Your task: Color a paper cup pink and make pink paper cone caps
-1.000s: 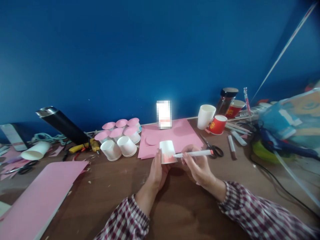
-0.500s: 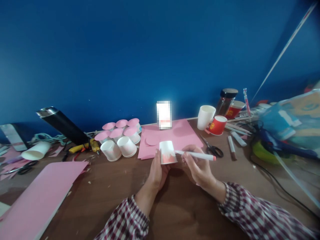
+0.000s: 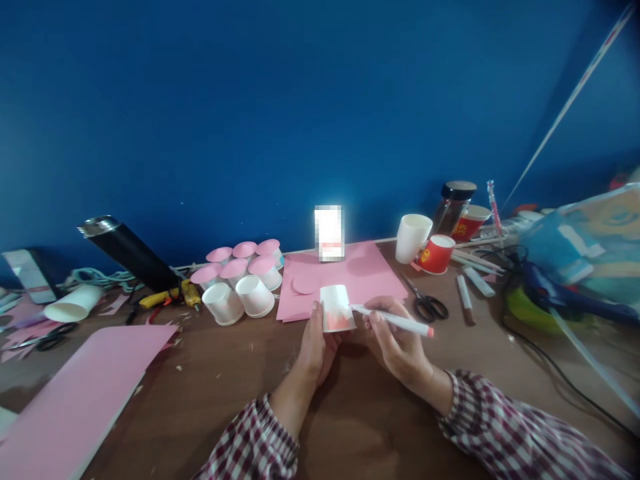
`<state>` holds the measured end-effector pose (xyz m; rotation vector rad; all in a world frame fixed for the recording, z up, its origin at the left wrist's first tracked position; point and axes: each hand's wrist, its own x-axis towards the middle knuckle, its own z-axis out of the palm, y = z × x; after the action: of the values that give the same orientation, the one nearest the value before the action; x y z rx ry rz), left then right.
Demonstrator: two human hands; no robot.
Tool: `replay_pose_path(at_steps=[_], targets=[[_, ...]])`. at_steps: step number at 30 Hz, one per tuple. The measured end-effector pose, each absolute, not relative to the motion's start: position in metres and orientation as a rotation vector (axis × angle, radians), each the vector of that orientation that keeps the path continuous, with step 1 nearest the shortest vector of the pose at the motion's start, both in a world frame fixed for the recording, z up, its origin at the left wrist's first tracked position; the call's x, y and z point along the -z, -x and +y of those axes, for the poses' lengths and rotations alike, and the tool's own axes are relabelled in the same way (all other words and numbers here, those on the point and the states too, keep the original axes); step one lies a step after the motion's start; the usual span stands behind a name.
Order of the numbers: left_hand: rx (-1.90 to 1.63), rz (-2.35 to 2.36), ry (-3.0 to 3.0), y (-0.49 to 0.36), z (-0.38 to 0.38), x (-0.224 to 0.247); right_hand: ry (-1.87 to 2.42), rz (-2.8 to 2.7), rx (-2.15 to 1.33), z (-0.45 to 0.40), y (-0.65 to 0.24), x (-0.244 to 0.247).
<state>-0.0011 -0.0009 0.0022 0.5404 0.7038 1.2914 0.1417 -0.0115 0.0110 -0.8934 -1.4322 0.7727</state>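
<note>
A white paper cup (image 3: 337,303), upside down with pink colouring near its rim, is held by my left hand (image 3: 316,350), thumb on its left side. My right hand (image 3: 397,343) grips a white marker (image 3: 400,321) with a pink end, its tip at the right side of the cup. Behind the cup lie pink paper sheets (image 3: 370,270). To the left stand two bare upturned cups (image 3: 223,305) and several cups topped with pink discs (image 3: 268,265).
Scissors (image 3: 430,307), markers (image 3: 465,293), a white cup (image 3: 413,237), red cups (image 3: 437,255) and a jar (image 3: 453,203) are at the right. At the left are a black bottle (image 3: 133,253), a yellow glue gun (image 3: 170,295) and a pink sheet (image 3: 90,393).
The marker now slopes down more to the right, its pink end lower against the cup. The whole view has shifted slightly.
</note>
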Motion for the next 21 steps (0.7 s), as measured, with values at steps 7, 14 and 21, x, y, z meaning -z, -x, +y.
replay_pose_path(at_steps=[7, 14, 21], targets=[[-1.29, 0.691, -0.547, 0.0012, -0.0009, -0.0032, 0.92, -1.503, -0.671, -0.0122, -0.1424, -0.0155], [-1.276, 0.701, -0.566, 0.0017, -0.0009, -0.0024, 0.953, -1.557, -0.613, -0.0135, -0.1434, -0.0179], [-1.29, 0.713, -0.565, 0.0006, -0.0003, -0.0034, 0.942, -1.603, -0.584, -0.014, -0.1437, -0.0194]])
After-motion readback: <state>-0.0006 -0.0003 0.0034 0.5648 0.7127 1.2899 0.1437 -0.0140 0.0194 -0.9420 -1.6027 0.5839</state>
